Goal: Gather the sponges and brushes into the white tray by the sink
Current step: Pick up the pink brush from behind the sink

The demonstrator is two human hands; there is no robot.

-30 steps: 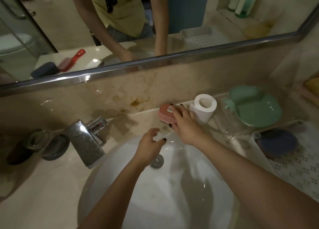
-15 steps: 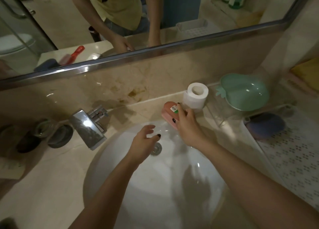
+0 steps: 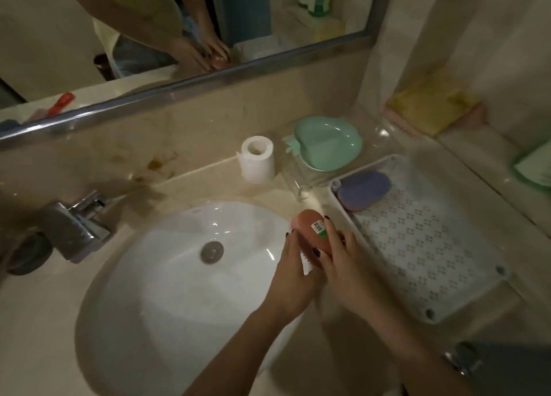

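A pink scrub brush (image 3: 310, 227) with a barcode sticker and white bristles hangs over the right rim of the sink (image 3: 185, 276). My right hand (image 3: 343, 261) grips its top, and my left hand (image 3: 293, 271) holds its left side by the bristles. Just to the right lies the white perforated tray (image 3: 423, 246), with a blue-purple sponge (image 3: 365, 189) in its far corner. A yellow sponge (image 3: 429, 104) rests on a pink one on the ledge at the far right.
A toilet roll (image 3: 258, 160) and a green dish (image 3: 328, 142) on a clear holder stand behind the tray. The chrome tap (image 3: 77, 225) is at the left. The mirror reflects a red-handled brush (image 3: 61, 103). A dark object (image 3: 507, 368) sits at the bottom right.
The pink brush has been lifted from the counter behind the sink and carried right toward the tray. My left hand has come up to hold it too.
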